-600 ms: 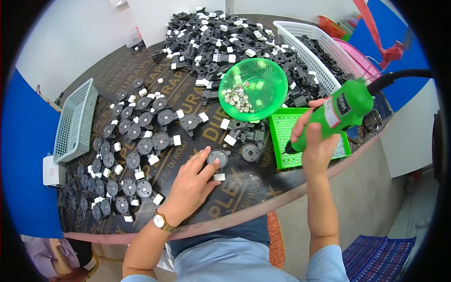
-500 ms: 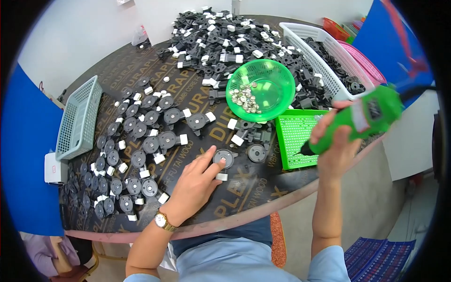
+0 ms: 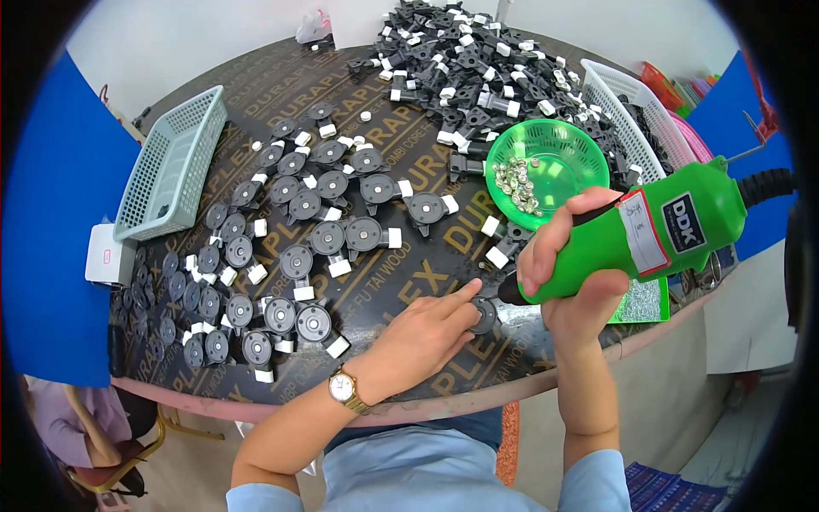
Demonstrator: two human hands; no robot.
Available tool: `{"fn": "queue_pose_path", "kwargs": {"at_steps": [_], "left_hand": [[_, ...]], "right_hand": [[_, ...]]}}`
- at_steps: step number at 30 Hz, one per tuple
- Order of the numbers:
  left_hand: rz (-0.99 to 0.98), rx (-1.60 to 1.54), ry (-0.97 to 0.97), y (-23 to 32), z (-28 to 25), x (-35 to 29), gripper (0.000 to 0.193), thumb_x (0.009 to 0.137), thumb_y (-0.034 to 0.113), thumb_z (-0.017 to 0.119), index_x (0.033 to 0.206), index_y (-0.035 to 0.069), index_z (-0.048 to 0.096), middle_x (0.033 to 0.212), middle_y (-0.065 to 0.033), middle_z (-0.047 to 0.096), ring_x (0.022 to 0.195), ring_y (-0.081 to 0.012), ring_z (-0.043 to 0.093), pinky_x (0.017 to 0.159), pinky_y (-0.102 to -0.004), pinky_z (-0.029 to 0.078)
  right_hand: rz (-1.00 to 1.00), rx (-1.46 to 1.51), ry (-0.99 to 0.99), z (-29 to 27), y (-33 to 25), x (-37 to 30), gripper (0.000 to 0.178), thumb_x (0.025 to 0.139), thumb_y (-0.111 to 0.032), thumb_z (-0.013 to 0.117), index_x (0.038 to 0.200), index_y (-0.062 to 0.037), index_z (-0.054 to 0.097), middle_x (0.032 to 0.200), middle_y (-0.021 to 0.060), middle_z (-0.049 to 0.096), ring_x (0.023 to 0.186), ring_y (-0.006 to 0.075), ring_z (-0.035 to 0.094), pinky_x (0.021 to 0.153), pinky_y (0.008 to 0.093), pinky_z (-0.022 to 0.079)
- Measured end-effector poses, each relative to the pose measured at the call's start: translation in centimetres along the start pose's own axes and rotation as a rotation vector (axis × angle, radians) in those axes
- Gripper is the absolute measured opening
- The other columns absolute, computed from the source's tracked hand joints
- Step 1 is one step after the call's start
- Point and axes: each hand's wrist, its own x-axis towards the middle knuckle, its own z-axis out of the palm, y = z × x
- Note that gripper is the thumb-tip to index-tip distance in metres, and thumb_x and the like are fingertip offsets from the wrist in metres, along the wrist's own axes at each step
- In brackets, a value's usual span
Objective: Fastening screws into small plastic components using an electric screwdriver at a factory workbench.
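My right hand is wrapped round a green electric screwdriver, its dark nose pointing left and down. The nose sits close to a dark round part lying flat on the table. Its bit does not show clearly. The fingers of my left hand press on the near left side of that part and hold it to the table, with the index finger reaching past it; the rest of the part is hidden under the hand. Beyond my hands stands a green basket with small shiny metal pieces.
Rows of similar round parts with white blocks cover the left side. A large heap of black-and-white parts lies at the back. A pale basket stands left, a white basket at the far right, a green tray of screws nearer. Another person sits lower left.
The view has shifted, so the table lies further right in it. My right hand has brought the screwdriver left from over the green tray to beside the round part. My left hand stays at that part.
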Motion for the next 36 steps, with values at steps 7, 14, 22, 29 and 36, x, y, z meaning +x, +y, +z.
{"fn": "queue_pose_path", "kwargs": {"at_steps": [7, 14, 22, 29, 36], "left_hand": [[0.022, 0.028, 0.0, 0.2, -0.2, 0.1, 0.018, 0.078, 0.009, 0.061, 0.091, 0.006, 0.049, 0.13, -0.0173, 0.047, 0.092, -0.0275, 0.057, 0.08, -0.0368, 0.043], [0.06, 0.093, 0.072, 0.3, 0.3, 0.1, 0.019, 0.076, 0.009, 0.061, 0.091, 0.006, 0.05, 0.126, -0.018, 0.049, 0.085, -0.0265, 0.056, 0.077, -0.0357, 0.045], [0.05, 0.296, 0.158, 1.0, 2.2, -0.3, 0.02, 0.071, 0.006, 0.056, 0.091, 0.005, 0.051, 0.121, -0.0213, 0.05, 0.078, -0.0246, 0.054, 0.07, -0.0335, 0.05], [0.027, 0.451, 0.125, 2.2, 2.0, -0.3, 0.021, 0.071, 0.008, 0.056, 0.091, 0.005, 0.049, 0.12, -0.022, 0.051, 0.074, -0.0242, 0.055, 0.069, -0.0344, 0.05], [-0.433, -0.4, -0.467, 5.4, -6.6, -7.1, 0.028, 0.079, 0.01, 0.057, 0.106, 0.004, 0.051, 0.097, -0.0107, 0.061, 0.082, -0.0267, 0.061, 0.069, -0.0328, 0.048]], "right_hand": [[0.009, -0.025, -0.033, 0.7, 0.6, -0.3, 0.073, 0.073, -0.062, 0.061, 0.109, -0.0025, 0.038, 0.057, 0.0056, 0.047, 0.041, 0.0104, 0.043, 0.037, 0.0221, 0.038], [-0.065, -0.087, -0.086, 1.0, 1.5, -1.0, 0.059, 0.079, -0.043, 0.067, 0.108, 0.0001, 0.04, 0.063, 0.007, 0.051, 0.049, 0.0113, 0.048, 0.043, 0.0221, 0.039], [-0.027, -0.238, 0.114, 2.8, 2.0, -1.3, 0.058, 0.064, -0.031, 0.083, 0.096, -0.0031, 0.045, 0.072, -0.0003, 0.058, 0.06, 0.0073, 0.054, 0.052, 0.0214, 0.044], [-0.175, -0.03, 0.085, -0.5, 0.3, -0.7, 0.049, 0.085, -0.038, 0.063, 0.108, -0.0002, 0.043, 0.066, 0.0041, 0.051, 0.05, 0.0102, 0.048, 0.044, 0.0222, 0.04], [-0.202, -0.244, 0.266, -10.5, -3.8, -0.9, 0.063, 0.082, -0.059, 0.053, 0.107, -0.0022, 0.041, 0.062, 0.0053, 0.046, 0.047, 0.0107, 0.045, 0.04, 0.0224, 0.037]]}}
